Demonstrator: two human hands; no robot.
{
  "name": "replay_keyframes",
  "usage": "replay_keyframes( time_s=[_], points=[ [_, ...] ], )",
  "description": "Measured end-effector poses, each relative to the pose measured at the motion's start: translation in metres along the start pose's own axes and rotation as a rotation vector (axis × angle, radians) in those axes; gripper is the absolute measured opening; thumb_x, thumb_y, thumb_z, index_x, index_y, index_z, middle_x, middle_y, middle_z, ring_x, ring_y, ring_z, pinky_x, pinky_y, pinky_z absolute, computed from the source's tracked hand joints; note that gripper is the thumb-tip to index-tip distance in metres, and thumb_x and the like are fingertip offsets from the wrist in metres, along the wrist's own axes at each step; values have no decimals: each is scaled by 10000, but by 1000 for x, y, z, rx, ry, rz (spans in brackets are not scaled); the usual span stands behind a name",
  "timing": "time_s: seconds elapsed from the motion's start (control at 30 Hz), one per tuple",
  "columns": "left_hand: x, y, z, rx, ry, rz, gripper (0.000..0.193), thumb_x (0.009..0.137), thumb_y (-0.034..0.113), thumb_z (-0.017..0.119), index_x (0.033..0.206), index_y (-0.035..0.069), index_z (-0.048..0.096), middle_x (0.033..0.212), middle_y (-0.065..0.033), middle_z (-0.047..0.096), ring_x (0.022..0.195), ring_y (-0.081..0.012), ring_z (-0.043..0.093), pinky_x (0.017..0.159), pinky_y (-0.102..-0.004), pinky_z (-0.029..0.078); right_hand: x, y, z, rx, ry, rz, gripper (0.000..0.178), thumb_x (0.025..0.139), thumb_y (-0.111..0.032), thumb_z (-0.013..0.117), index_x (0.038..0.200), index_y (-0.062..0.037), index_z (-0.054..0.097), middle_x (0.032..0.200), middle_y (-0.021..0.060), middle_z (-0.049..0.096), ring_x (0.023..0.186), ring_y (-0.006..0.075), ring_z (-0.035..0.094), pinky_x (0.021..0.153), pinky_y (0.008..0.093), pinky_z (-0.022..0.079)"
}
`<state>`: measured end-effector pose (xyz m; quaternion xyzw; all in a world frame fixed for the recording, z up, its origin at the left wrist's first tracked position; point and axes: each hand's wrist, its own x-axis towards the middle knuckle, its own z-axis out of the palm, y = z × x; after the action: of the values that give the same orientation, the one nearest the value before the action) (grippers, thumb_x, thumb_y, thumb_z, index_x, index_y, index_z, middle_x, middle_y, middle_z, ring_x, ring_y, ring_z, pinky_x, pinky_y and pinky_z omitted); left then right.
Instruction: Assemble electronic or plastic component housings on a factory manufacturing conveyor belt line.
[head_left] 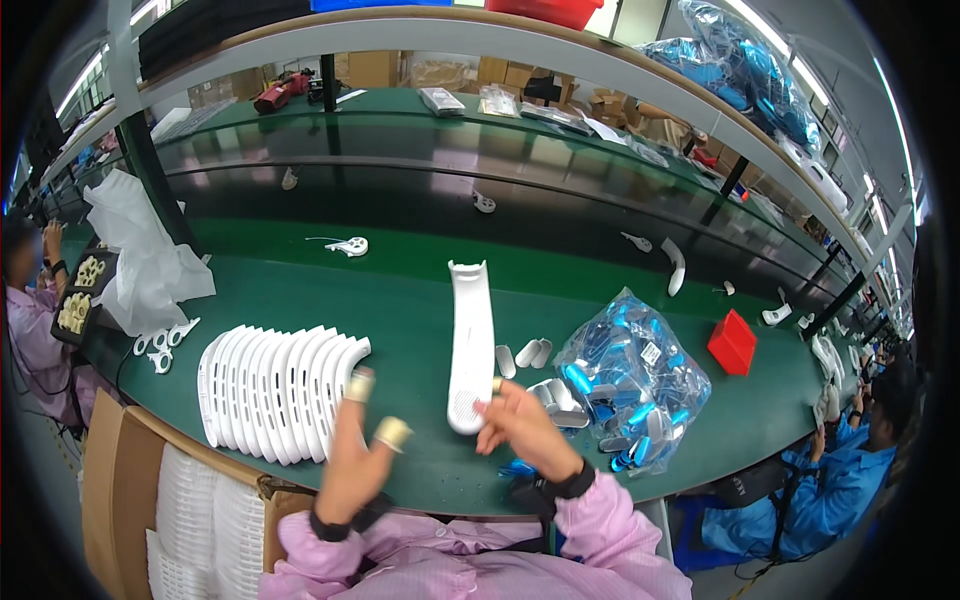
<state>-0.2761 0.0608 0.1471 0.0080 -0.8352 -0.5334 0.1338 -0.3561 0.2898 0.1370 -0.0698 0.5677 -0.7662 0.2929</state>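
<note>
A long white plastic shell [471, 340] lies lengthwise in front of me, with a notched far end and a rounded, perforated near end. At that near end my right hand [528, 428] pinches its right edge between thumb and fingers. My left hand [357, 455] is empty, its fingers spread and tipped with yellowish finger cots. Beside it stands a row of curved white shells [280, 395], packed side by side. Small white oval caps [535, 353] lie right of the long shell, and more white caps [560, 403] sit by my right hand.
A clear bag of blue-filmed parts [640, 385] rests at right, near a red bin [732, 343]. An open carton [190, 510] of white parts stands lower left. White wrapping [145, 255] hangs far left. Loose white parts [350, 246] lie along the belt. A co-worker [830, 490] sits at right.
</note>
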Motion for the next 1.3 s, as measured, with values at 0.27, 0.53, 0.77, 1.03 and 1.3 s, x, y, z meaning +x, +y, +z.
replay_keyframes(
  time_s=[0.27,0.53,0.77,1.03,1.3],
  points=[
    [16,-98,-152,724,604,-301,552,914,235,552,1372,-20,379,1364,-225,451,1274,-377,398,1061,-436,305,86,-32,-87,-261,550,-239,482,930,-185,576,1291,89,415,1071,196,576,692,234,683,533,279,549],
    [22,-139,-150,681,554,-559,632,920,329,515,1392,-41,319,1312,-264,486,1175,-433,487,983,-488,370,74,-6,-72,-1721,502,-317,282,751,-227,731,839,30,655,962,219,586,789,328,636,695,425,506],
    [19,-147,-122,605,504,-275,616,902,191,581,1380,-93,316,1296,-306,474,1191,-445,466,997,-421,380,81,-17,-79,-1133,426,-110,193,704,-151,756,789,2,675,740,141,674,712,286,653,644,354,512],
    [10,-72,-71,341,259,-296,622,880,181,603,1384,-62,331,1321,-310,438,1217,-462,425,1001,-456,359,17,-38,-45,-657,349,-281,187,766,-106,748,799,58,666,672,82,672,592,102,630,530,237,477],
    [-15,37,34,10,3,201,496,813,111,652,1265,-32,506,1232,-228,547,1085,-388,514,963,-445,379,-42,-23,6,-416,382,-215,171,814,-83,731,886,52,654,760,70,684,686,85,649,598,196,502]
  ],
)
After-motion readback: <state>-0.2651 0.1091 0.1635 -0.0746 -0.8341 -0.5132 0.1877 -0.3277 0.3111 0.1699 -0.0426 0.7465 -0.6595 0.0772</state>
